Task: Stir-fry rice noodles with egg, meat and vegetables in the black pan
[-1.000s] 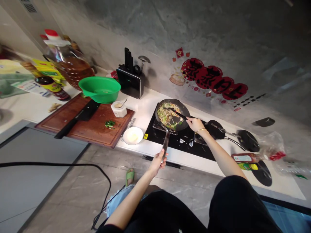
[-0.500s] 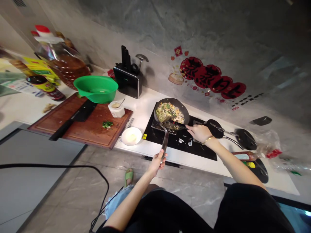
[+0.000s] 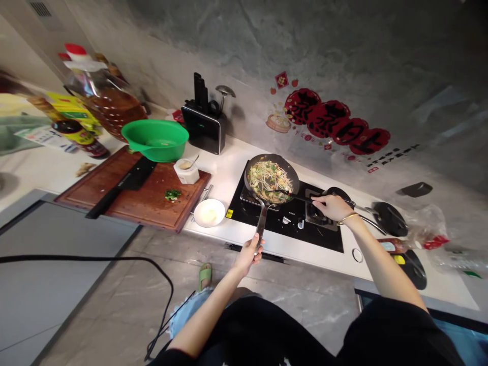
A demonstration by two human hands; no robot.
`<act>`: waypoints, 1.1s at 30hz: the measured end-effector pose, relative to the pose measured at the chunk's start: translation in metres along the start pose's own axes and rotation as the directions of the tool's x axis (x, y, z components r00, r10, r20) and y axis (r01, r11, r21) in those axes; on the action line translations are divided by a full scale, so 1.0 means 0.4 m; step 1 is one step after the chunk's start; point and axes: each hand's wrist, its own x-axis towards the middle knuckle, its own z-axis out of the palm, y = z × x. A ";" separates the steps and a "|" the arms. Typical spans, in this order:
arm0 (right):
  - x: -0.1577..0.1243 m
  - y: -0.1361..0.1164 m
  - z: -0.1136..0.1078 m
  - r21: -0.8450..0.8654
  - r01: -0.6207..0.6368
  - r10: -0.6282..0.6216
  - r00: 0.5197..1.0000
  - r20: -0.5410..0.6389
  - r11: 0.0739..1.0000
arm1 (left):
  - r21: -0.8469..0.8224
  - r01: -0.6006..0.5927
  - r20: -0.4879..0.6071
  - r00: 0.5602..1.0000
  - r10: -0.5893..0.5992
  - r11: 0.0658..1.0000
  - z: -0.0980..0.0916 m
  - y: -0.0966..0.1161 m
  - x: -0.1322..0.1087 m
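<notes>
My left hand (image 3: 249, 252) is closed around the metal handle of a dark frying pan (image 3: 296, 175), which rests on the left burner of a black gas stove (image 3: 274, 219). Bean sprouts with green and yellow bits (image 3: 269, 177) fill the pan. My right hand (image 3: 332, 207) grips the black handle of a spatula (image 3: 299, 196); its head is down among the food at the pan's near right side and partly hidden there. A gold bangle circles my right wrist.
Left of the stove are a white bowl (image 3: 209, 213) and a wooden cutting board (image 3: 156, 208) bearing a cleaver (image 3: 124, 184), chopped greens, a white jar (image 3: 186, 175) and a green basin (image 3: 156, 145). Behind stands a knife block (image 3: 204, 129). Another pan (image 3: 337, 194) and bottles lie right.
My right hand has moved right with the spatula, whose head has shifted from near the pan's handle toward its right side. The food is rearranged, and the view has shifted slightly.
</notes>
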 end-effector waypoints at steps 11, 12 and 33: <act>0.103 -0.119 0.059 -0.008 -0.111 0.111 0.993 -0.031 0.994 | 0.037 0.002 -0.042 0.999 -0.001 0.999 0.005 0.003 -0.004; 0.079 -0.101 0.039 -0.026 -0.106 0.106 0.994 -0.014 0.994 | 0.032 0.000 -0.038 0.999 0.001 1.000 0.004 0.002 -0.003; 0.181 -0.051 0.006 0.003 -0.162 0.162 0.986 -0.040 0.987 | -0.253 -0.002 0.035 0.999 0.011 0.968 -0.010 -0.023 -0.012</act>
